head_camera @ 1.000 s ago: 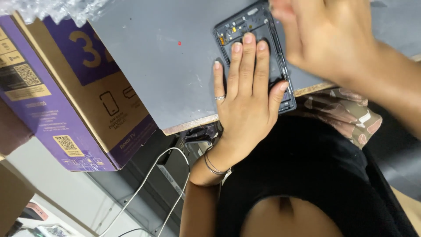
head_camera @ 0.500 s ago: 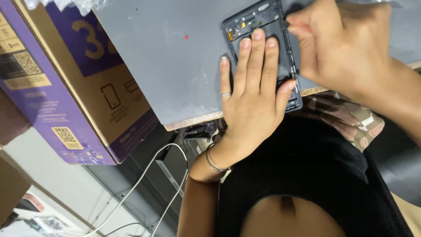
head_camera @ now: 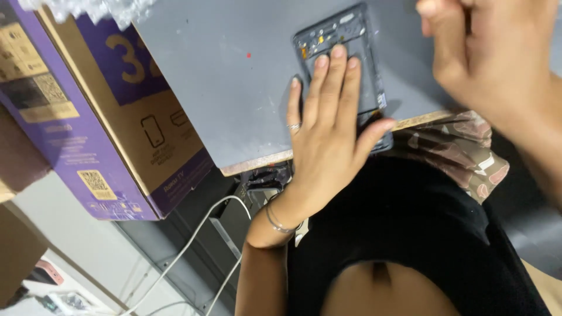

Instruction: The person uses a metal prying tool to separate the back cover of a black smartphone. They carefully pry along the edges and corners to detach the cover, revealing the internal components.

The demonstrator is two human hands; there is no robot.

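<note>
A purple and tan cardboard box [head_camera: 99, 123] leans against the left edge of the grey desk [head_camera: 222, 88] — bubble wrap [head_camera: 88, 9] lies above it, and white cables [head_camera: 193, 257] trail below the desk's front edge.

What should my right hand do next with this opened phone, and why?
Probably bring the right hand back down onto the phone frame. The left hand lies flat on it, pinning it at the grey table edge, while the right is raised clear above it.
</note>
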